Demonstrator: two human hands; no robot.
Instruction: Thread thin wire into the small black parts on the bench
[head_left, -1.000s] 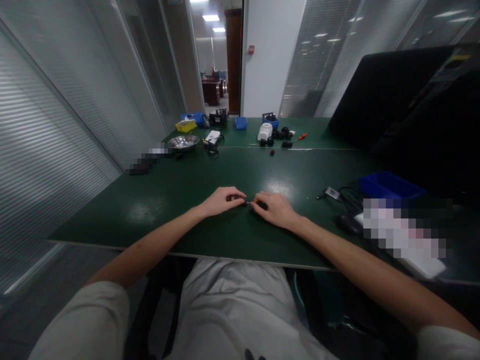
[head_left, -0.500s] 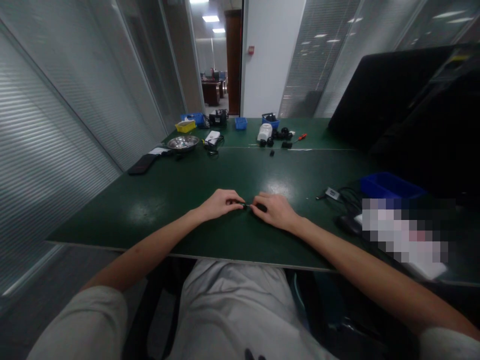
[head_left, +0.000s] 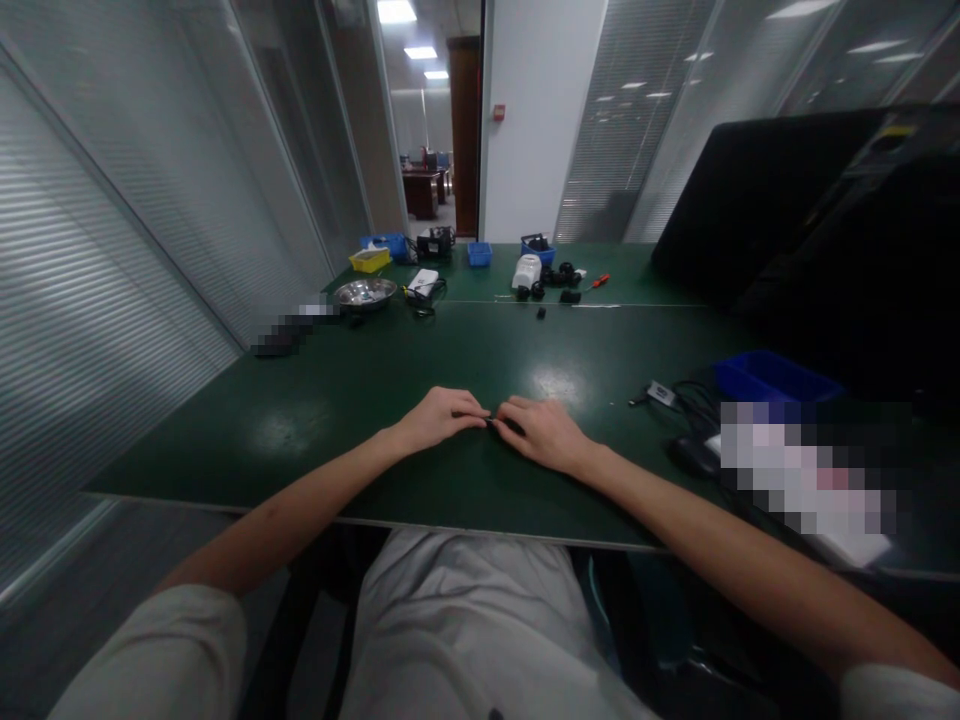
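Observation:
Both hands meet low over the green table (head_left: 450, 350), near its front edge. My left hand (head_left: 444, 416) pinches a small dark piece (head_left: 466, 414) between thumb and fingers. Opposite it, my right hand (head_left: 544, 432) has its fingers closed around another small black object (head_left: 514, 425), partly hidden under the fingers. The two dark pieces meet or nearly meet between the fingertips; their exact contact is too small to tell.
On the right lie a black mouse (head_left: 694, 455), cables and a blue tray (head_left: 776, 375). Farther back are a metal bowl (head_left: 365, 293), a yellow tray (head_left: 370, 261), a white device (head_left: 526, 271), a red screwdriver (head_left: 601, 281) and a small black piece (head_left: 541, 313).
My hands have drawn slightly closer together, and the thin gap with a metallic glint between the pieces has narrowed. The whole view has shifted slightly downward.

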